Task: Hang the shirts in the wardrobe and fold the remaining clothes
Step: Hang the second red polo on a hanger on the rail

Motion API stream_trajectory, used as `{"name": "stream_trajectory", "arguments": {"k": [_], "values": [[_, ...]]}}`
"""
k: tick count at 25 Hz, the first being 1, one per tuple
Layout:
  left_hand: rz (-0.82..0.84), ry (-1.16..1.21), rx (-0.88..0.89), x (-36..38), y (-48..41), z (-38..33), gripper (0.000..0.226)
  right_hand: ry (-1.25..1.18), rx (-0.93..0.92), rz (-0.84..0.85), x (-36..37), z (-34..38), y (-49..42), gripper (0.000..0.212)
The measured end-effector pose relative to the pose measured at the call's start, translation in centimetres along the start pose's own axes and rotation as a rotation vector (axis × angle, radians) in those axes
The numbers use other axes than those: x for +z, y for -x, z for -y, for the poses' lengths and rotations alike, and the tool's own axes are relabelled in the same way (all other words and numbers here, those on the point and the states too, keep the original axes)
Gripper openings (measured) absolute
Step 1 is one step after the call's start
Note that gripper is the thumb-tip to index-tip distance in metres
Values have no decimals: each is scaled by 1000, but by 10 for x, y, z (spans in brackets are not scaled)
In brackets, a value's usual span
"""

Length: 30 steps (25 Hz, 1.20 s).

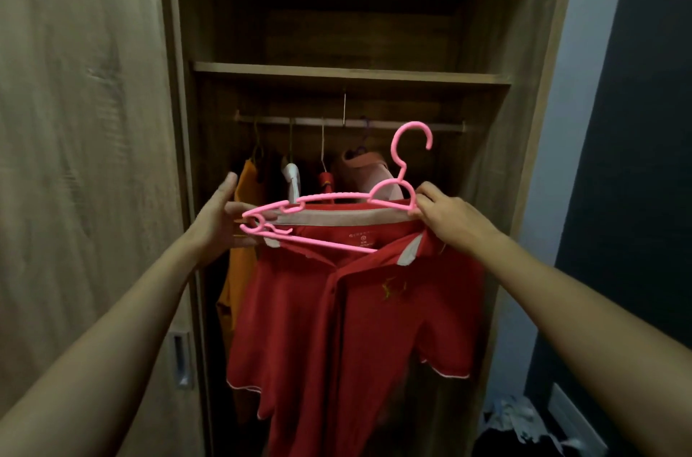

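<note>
- While both hands hold it up in front of the open wooden wardrobe (pixel 531 119), the red short-sleeved polo shirt (pixel 337 325) hangs from its collar. The pink plastic hanger (pixel 337 195) lies tilted across the collar opening, its hook off the rail.
- Right hand (pixel 449 220): pinches the hanger's right end together with the collar.
- Left hand (pixel 221 217): fingers straight and spread, touching the hanger's left end.
- In the way: the wooden rail (pixel 442 127) under the single shelf (pixel 352 72) carries 4 hung garments: orange (pixel 234 288), white (pixel 292 175), small red (pixel 325 180) and salmon (pixel 361 166). The salmon one sits directly behind the hanger.
- Left: 1 sliding door (pixel 82 119) with a recessed handle (pixel 180 359).
- Floor, lower right: heap of clothes (pixel 524 426), count unreadable.
</note>
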<state>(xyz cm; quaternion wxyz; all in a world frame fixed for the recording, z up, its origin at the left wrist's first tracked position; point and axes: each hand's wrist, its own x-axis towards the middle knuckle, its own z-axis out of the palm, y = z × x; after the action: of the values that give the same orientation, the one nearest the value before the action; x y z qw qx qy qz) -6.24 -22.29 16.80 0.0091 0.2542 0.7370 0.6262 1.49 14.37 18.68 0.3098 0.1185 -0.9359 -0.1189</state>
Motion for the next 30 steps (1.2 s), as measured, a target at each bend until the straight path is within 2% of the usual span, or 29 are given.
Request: {"name": "stream_trajectory", "arguments": {"k": [1, 2, 5, 6, 9, 11, 13, 15, 18, 19, 20, 22, 23, 25, 26, 28, 30], "values": [[30, 38, -37, 1, -1, 4, 90, -24, 23, 25, 1, 1, 0, 36], [12, -3, -7, 5, -4, 7, 88, -62, 41, 49, 3, 2, 0, 36], [-124, -179, 234, 21, -2, 11, 27, -303, 84, 78, 0, 16, -4, 27], [-161, -177, 282, 22, -1, 13, 24, -415, 126, 60, 0, 22, -6, 25], [-150, -213, 318, 27, 3, 15, 38, -574, 249, 37, -3, 34, -13, 30], [-137, -198, 286, 31, 6, 12, 23, -605, 299, -3, -2, 38, -15, 37], [-140, -204, 293, 33, 6, 10, 29, -653, 344, -110, -6, 45, -15, 35], [-174, -265, 302, 33, 4, 15, 36, -621, 385, -207, -10, 52, -17, 33], [-190, -344, 280, 31, 7, 20, 23, -474, 383, -308, -15, 59, -16, 38], [-174, -351, 283, 29, 7, 23, 31, -432, 357, -341, -17, 58, -15, 42], [-167, -277, 257, 28, 7, 22, 47, -413, 332, -367, -18, 55, -15, 44], [-202, -30, 94, 24, 4, 25, 79, -487, 341, -425, -18, 46, -19, 50], [-235, 78, 17, 24, 4, 26, 76, -567, 369, -463, -19, 42, -22, 56], [-251, 30, 10, 29, 5, 31, 36, -666, 384, -527, -18, 35, -27, 62], [-228, -37, 37, 32, 7, 32, 16, -653, 353, -532, -19, 34, -28, 56], [-169, -156, 74, 28, 10, 31, 27, -565, 248, -510, -18, 33, -24, 48], [-107, -168, 28, 17, 10, 30, 36, -513, 183, -503, -16, 29, -18, 53]]}}
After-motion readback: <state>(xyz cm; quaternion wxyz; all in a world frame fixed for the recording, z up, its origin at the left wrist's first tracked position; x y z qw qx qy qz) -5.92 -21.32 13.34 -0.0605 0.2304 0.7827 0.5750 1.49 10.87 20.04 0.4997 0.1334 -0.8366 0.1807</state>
